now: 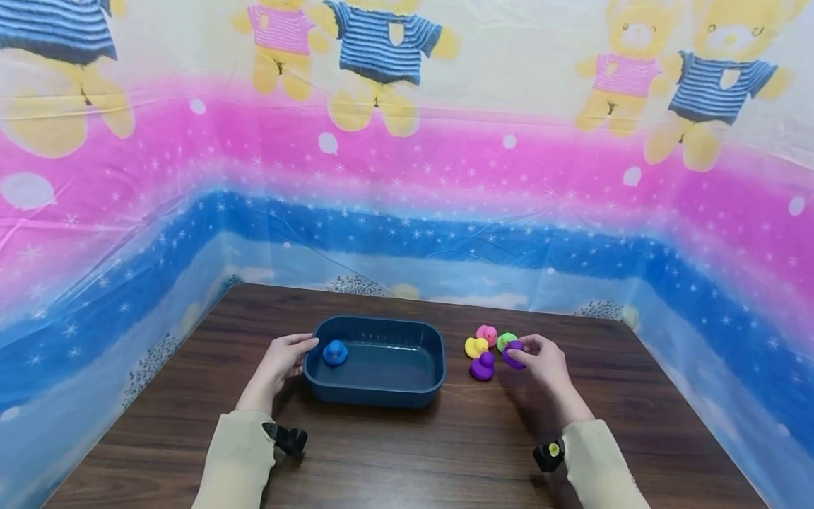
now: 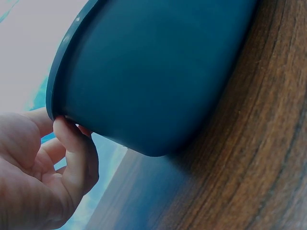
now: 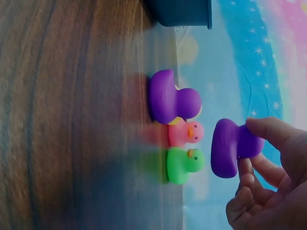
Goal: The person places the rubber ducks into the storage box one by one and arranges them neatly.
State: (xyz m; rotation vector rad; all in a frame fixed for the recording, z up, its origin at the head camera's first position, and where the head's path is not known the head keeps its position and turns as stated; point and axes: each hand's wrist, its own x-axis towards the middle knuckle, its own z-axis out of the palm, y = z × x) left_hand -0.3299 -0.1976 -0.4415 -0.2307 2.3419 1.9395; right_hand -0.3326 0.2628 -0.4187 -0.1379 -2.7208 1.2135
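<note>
My right hand [image 1: 548, 363] pinches a purple rubber duck [image 3: 229, 146] by its head, thumb on one side and fingers on the other, raised above the table. Just left of it stands a second purple duck [image 1: 482, 367], with a yellow duck [image 1: 475, 347], a pink duck [image 1: 486, 335] and a green duck [image 3: 183, 165] grouped behind. With thumb and fingers my left hand [image 1: 282, 364] pinches the rim at the left end of a dark blue basin [image 2: 144, 72]. Inside that basin, toward its left end, sits a blue duck [image 1: 335, 353].
The basin and the ducks stand on a dark wood-grain table [image 1: 381, 452]. A patterned cloth [image 1: 407, 170] with teddy bears hangs behind the table and along both sides. Small black cameras [image 1: 289, 439] are worn at both wrists.
</note>
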